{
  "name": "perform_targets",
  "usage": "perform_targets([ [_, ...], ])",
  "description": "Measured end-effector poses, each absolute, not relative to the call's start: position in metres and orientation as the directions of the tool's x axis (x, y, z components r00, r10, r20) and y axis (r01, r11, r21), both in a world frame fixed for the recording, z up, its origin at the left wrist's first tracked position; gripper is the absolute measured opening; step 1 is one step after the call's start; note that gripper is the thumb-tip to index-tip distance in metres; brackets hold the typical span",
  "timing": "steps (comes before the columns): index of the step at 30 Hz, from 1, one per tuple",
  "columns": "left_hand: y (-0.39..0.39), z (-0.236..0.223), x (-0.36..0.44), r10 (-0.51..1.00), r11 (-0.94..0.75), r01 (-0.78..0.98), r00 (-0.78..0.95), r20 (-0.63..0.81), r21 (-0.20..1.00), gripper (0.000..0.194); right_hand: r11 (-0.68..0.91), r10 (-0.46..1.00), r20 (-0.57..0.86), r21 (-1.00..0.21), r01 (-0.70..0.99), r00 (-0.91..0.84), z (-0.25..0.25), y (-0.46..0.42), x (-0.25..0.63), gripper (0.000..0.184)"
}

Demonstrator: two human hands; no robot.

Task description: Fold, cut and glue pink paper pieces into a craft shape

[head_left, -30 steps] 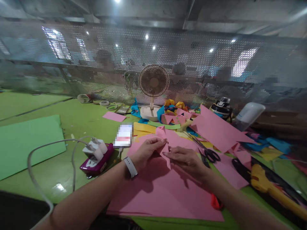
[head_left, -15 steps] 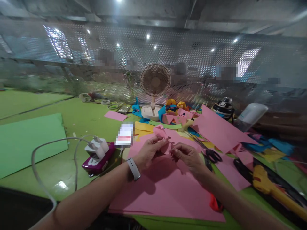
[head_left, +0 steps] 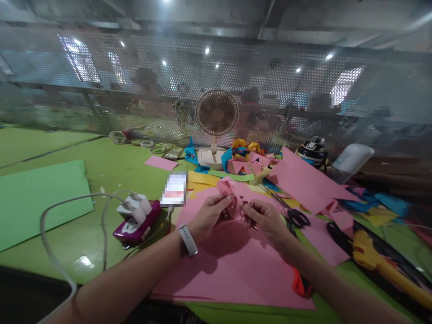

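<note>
Above the pink sheets (head_left: 216, 279) on the green desk (head_left: 111, 166), seen from the head camera: the folded pink paper (head_left: 234, 209) is between the two hands, its upper end angled away from the wearer. Left hand (head_left: 209, 218): thumb and forefinger pinching the piece's left side. Right hand (head_left: 265, 219): thumb against a bent forefinger, apparently pinching the near right edge; the exact contact is too small to tell. Handling, as judged: almost weightless, crisp along creases but limp across a single layer, matte and so not slippery, easily torn or crushed. Best hold would be a light fingertip pinch on doubled layers close to a fold, leaving thin edges alone. Materials around: pink sheets flat, smooth, straight-edged; a large green sheet (head_left: 43, 202) to the left, similarly plain; folded scraps (head_left: 241, 162) in pink, blue and yellow, angular and loosely heaped by the pale fan (head_left: 217, 114). Right of the hands, dark-handled scissors (head_left: 297, 218), hard and rounded at the loops. Backdrop: a perforated screen (head_left: 162, 108), finely holed, glossy where light passes through.
</note>
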State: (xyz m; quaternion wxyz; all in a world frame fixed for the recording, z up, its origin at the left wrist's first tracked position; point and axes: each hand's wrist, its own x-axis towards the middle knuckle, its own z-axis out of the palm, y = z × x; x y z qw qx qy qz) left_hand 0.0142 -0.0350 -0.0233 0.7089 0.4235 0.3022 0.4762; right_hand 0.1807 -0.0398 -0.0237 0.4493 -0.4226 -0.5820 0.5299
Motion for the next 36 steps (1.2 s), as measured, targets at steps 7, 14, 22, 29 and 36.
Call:
perform_targets([
  [7, -0.0358, -0.0219, 0.0178, 0.943, 0.153, -0.415, 0.334, -0.006, 0.897, 0.024, 0.061, 0.971, 0.062, -0.998, -0.01, -0.232, -0.0242, -0.0403, 0.1808, 0.033],
  [14, -0.0353, -0.0246, 0.0178, 0.933, 0.115, -0.42, 0.357, 0.048, 0.9, 0.024, 0.031, 0.976, 0.036, -0.999, -0.026, -0.213, -0.0243, -0.0412, 0.1799, 0.035],
  [22, -0.0357, -0.0241, 0.0184, 0.929, 0.088, -0.414, 0.361, 0.075, 0.906, 0.025, 0.034, 0.982, 0.034, -0.999, -0.004, -0.187, -0.0247, -0.0405, 0.1791, 0.036],
  [29, -0.0387, -0.0197, 0.0188, 0.932, 0.132, -0.426, 0.361, 0.034, 0.895, 0.024, 0.06, 0.979, 0.059, -0.998, 0.001, -0.197, -0.024, -0.0405, 0.18, 0.035],
  [36, -0.0414, -0.0196, 0.0169, 0.933, 0.169, -0.42, 0.36, -0.007, 0.892, 0.016, 0.093, 0.976, 0.085, -0.995, 0.033, -0.201, -0.0229, -0.0422, 0.1806, 0.035],
])
